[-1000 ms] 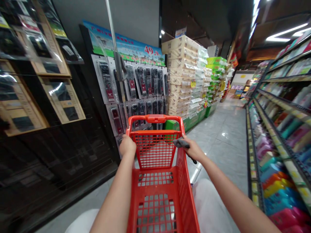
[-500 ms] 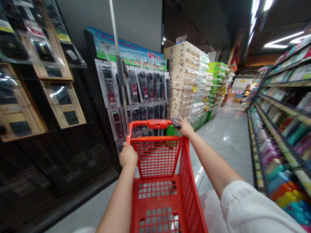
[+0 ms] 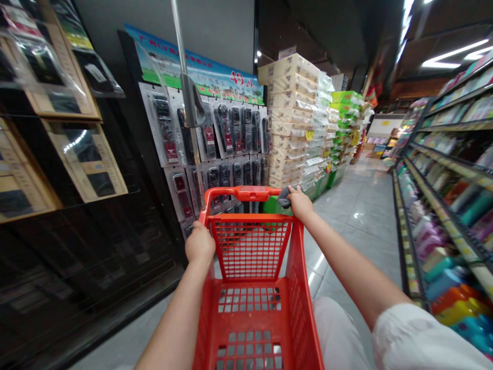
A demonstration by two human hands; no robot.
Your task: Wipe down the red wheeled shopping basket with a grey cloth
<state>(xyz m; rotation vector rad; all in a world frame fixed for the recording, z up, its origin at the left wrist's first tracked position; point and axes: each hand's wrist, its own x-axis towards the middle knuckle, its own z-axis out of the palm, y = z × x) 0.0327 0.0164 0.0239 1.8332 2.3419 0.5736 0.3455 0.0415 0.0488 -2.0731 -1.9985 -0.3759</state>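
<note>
A red plastic shopping cart (image 3: 250, 321) stands in front of me with nothing in its basket. My left hand (image 3: 200, 244) is closed on the cart's left rim, just below the bend of the handle. At the far right corner of the cart, my right hand (image 3: 299, 203) is closed, with a dark grey thing (image 3: 285, 197) at its fingers beside the red handle bar (image 3: 253, 193). Whether that grey thing is a grip or a cloth I cannot tell. A metal pole (image 3: 179, 41) with a grey clip rises behind the handle's left end.
Packaged belts (image 3: 165, 128) hang on a rack under a blue price sign (image 3: 200, 72). Boxed goods hang on the dark wall at left. Stacked cartons (image 3: 285, 113) stand beyond. Shelves of bottles (image 3: 442, 241) line the right of the tiled aisle (image 3: 356, 221).
The view has shifted slightly, and the belt rack and left wall goods sit further left. Both hands stay on the cart, my right hand a little further right.
</note>
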